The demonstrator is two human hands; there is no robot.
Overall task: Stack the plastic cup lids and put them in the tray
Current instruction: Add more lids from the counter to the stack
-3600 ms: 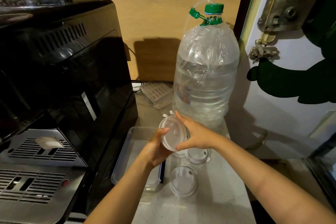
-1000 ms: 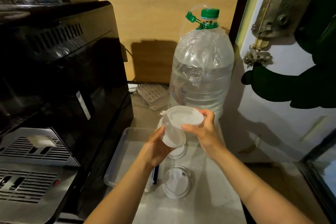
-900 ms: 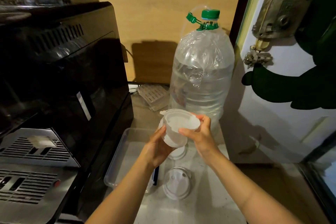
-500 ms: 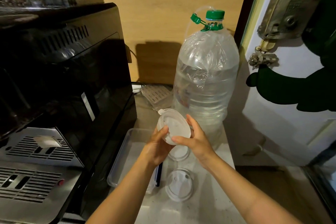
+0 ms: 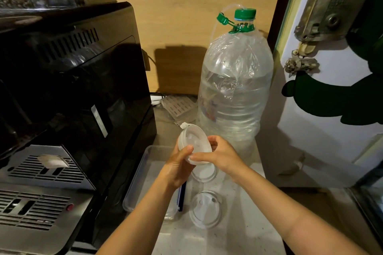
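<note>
I had both hands up over the counter [image 5: 238,238], between the coffee machine [image 5: 72,89] and the big water bottle [image 5: 236,89]. My left hand [image 5: 176,168] cupped the stack of lids [image 5: 194,145] from below, fingers curled around its rim, and my right hand [image 5: 219,156] pinched the near edge, thumb and fingers closed on it. The stack was tilted, its face turned towards me, just above the clear tray [image 5: 143,174] and two loose lids: one lid [image 5: 204,174] directly under my hands, another lid [image 5: 205,209] nearer me.

I judged the main risk was the top lid not seating squarely; pressed off-centre, thin plastic like this could spring out and skid across the counter. I couldn't tell how many lids were nested. Tilted as it was, a looser grip might let the stack fan apart. Reaching down for the next lid, my right arm might also nudge the bottle.
</note>
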